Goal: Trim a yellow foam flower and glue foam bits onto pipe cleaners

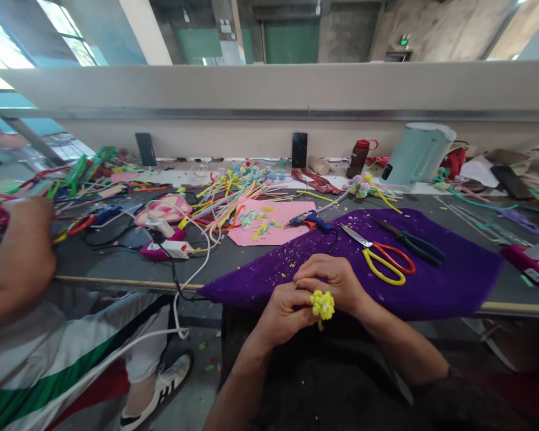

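Note:
My left hand (286, 312) is closed, and a small fluffy yellow flower (323, 304) sticks out from between its thumb and fingers. A short yellow stem end shows just under the bloom. My right hand (335, 280) presses against the left one from behind, its fingers curled; whatever they pinch is hidden. Both hands are over the near edge of a purple cloth (458, 269). To their right on the cloth lie scissors (388, 260) with one red and one yellow handle, and dark-handled pliers (411, 240). A blue glue gun (312, 220) rests beyond my hands.
Yellow and green clippings cover a pink sheet (256, 236). Behind it lies a heap of coloured pipe cleaners (233, 191). A power strip (168, 248) with a white cable sits left. A kettle (417, 157), bottle (359, 158) and phone (299, 149) stand behind. A co-worker's arm (20, 257) is at far left.

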Available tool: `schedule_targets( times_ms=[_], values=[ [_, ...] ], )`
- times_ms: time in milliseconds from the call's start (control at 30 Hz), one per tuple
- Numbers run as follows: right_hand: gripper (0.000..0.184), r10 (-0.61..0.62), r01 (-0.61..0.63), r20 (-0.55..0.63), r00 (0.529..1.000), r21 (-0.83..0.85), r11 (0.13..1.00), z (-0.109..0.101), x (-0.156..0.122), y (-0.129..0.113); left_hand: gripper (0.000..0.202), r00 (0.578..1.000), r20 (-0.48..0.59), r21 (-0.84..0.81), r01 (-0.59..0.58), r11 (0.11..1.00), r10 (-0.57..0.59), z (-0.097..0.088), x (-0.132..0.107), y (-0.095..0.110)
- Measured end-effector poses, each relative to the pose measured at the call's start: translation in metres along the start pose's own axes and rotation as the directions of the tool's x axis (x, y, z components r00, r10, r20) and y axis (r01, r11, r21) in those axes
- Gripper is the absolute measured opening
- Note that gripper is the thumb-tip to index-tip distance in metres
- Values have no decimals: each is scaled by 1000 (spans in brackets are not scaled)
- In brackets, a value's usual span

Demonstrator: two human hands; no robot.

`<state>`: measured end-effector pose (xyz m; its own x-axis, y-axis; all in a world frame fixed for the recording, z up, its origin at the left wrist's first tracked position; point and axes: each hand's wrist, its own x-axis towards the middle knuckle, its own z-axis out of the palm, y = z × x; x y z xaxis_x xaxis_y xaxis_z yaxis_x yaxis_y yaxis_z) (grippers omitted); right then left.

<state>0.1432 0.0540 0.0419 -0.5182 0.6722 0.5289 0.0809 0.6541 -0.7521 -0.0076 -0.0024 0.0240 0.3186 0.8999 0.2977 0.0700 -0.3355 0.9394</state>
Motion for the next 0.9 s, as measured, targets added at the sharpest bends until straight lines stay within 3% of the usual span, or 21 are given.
schedule_targets(
  times_ms=[100, 167, 300, 433, 533, 600, 633, 767, 900],
  values=[
    [16, 7, -37, -127, 992, -230, 973, -10, -14, 9, 14, 999, -35, -66, 10, 998, -12, 2, -3, -2],
    [17, 79, -127, -190, 979, -255, 959, -19, -22, 17, 16, 990, -123, -174, 39, 984, -61, 2, -4, -6],
    [22, 184, -246, -251, 950, -246, 937, -35, -33, 32, 20, 909, -338, -424, 82, 902, -242, -1, -2, -13],
    [25, 208, -337, -393, 896, -294, 894, -57, -33, 43, 18, 839, -465, -509, 8, 861, -283, -15, 5, -11],
    [26, 191, -408, -520, 833, -344, 846, -83, -30, 49, 22, 707, -646, -498, -105, 861, -288, -39, 4, -7],
    [26, 179, -428, -528, 830, -398, 812, -104, -27, 50, 25, 627, -727, -474, -163, 865, -280, -57, 0, -6],
    [27, 165, -425, -518, 839, -437, 793, -115, -26, 49, 26, 608, -744, -469, -183, 864, -275, -66, -2, -6],
    [31, 123, -415, -476, 871, -577, 703, -153, -12, 42, 24, 600, -755, -479, -232, 847, -263, -86, -8, -6],
    [38, 64, -444, -504, 862, -686, 576, -183, 19, 48, 18, 602, -743, -507, -220, 833, -293, -81, -9, -7]
  ],
)
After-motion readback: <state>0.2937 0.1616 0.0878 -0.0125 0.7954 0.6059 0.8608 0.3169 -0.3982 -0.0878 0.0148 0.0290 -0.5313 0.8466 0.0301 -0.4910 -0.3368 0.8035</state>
